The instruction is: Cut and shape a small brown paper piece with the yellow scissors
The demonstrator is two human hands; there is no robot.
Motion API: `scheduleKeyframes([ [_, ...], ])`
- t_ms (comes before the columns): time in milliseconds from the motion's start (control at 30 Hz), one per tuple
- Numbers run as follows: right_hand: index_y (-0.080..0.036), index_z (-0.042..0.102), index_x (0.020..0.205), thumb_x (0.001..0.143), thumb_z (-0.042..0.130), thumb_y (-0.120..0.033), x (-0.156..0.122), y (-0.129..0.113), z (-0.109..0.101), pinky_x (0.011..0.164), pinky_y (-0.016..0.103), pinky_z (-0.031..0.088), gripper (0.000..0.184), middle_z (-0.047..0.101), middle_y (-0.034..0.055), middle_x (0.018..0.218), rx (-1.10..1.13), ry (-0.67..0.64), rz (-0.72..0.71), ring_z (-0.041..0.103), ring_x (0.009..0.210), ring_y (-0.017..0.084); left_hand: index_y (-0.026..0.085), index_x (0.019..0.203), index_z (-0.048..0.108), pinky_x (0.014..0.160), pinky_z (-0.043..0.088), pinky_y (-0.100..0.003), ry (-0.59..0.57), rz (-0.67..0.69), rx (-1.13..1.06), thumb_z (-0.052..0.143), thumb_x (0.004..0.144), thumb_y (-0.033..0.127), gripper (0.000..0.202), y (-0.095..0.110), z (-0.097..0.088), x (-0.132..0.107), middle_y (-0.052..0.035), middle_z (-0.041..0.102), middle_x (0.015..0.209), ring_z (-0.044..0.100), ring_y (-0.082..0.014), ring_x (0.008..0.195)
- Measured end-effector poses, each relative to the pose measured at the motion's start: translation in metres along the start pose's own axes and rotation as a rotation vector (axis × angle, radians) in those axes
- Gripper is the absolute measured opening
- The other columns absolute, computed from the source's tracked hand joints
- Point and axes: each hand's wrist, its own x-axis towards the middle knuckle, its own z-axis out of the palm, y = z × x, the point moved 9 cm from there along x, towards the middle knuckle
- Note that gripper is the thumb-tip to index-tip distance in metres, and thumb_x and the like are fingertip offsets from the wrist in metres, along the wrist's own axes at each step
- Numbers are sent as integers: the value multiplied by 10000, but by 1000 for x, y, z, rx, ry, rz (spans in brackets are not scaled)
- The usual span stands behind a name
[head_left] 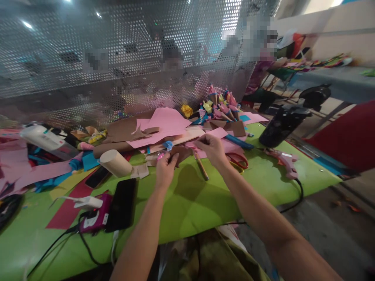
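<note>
Over the green table, my left hand is closed on a small paper craft piece showing crumpled blue and pink bits, with brown paper beside it. To its right, my right hand has thumb and fingertips pressed together; whatever is between them is too small to make out. A pencil lies between the two hands. Red-handled scissors rest just beyond my right wrist. Pink paper sheets are spread behind both hands.
Finished paper flowers cluster at the back against a perforated metal screen. A pink glue gun and a black tumbler stand right. Leftward are a cardboard tube, phone and purple power adapter. Another person sits far right.
</note>
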Motion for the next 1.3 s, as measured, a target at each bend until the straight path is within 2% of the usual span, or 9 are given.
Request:
scheduleKeyframes([
  [67, -174, 624, 753, 779, 655, -427, 3, -10, -26, 566, 244, 386, 255, 600, -10, 630, -104, 71, -63, 519, 584, 123, 168, 703, 648, 480, 373, -220, -4, -26, -28, 667, 777, 507, 348, -4, -2, 4, 24, 554, 543, 477, -107, 504],
  [167, -181, 673, 960, 828, 615, -369, -7, -16, -53, 595, 247, 389, 237, 630, 3, 710, -409, -11, -78, 551, 644, 145, 167, 738, 668, 484, 425, -235, -44, -80, -145, 699, 721, 566, 400, -9, 2, 8, 10, 612, 580, 536, -123, 496],
  [300, -224, 703, 1049, 850, 585, -276, -42, 9, -83, 677, 276, 410, 238, 688, 79, 998, -1050, -155, 70, 621, 835, 209, 162, 791, 695, 551, 507, -268, -66, -122, -283, 740, 657, 593, 453, -10, 7, 8, -8, 671, 645, 612, -150, 548],
  [400, -180, 645, 1191, 788, 603, -193, -59, 25, -90, 759, 297, 429, 405, 654, 128, 1119, -1213, -233, 80, 615, 960, 248, 156, 768, 697, 563, 511, -260, -72, -139, -326, 754, 637, 589, 456, -10, 10, 6, -10, 671, 634, 611, -143, 557],
  [600, -184, 638, 1126, 676, 629, -195, -54, 27, -102, 672, 290, 410, 451, 671, 95, 1019, -1036, -145, 133, 600, 826, 224, 152, 762, 689, 543, 487, -238, -92, -170, -399, 782, 591, 566, 457, -4, 12, 2, 2, 649, 609, 584, -121, 545],
  [767, -196, 631, 1120, 607, 722, -309, -68, 21, -104, 530, 242, 368, 533, 557, -27, 712, -191, -89, 291, 492, 586, 126, 154, 769, 682, 548, 478, -237, -111, -151, -441, 758, 641, 539, 413, 1, 13, 0, 15, 624, 588, 569, -114, 538],
  [900, -168, 676, 986, 606, 797, -369, -85, 20, -74, 449, 225, 308, 447, 518, -41, 623, 139, -207, 399, 424, 481, 82, 158, 725, 665, 536, 466, -235, -142, -126, -433, 737, 690, 512, 363, 1, 16, -1, 18, 602, 563, 556, -111, 521],
  [1067, -209, 650, 1018, 674, 804, -428, -89, 12, -36, 521, 227, 399, 436, 523, -33, 690, 224, -296, 392, 477, 566, 96, 161, 689, 650, 520, 444, -230, -158, -95, -447, 729, 707, 499, 347, 3, 17, 0, 16, 587, 539, 545, -110, 513],
  [1300, -236, 567, 1137, 798, 666, -603, -94, -24, -6, 749, 281, 444, 510, 520, 10, 877, 3, -499, 160, 479, 799, 151, 165, 730, 640, 533, 466, -238, -147, -142, -517, 750, 673, 506, 363, 6, 18, -3, 23, 599, 558, 555, -105, 508],
])
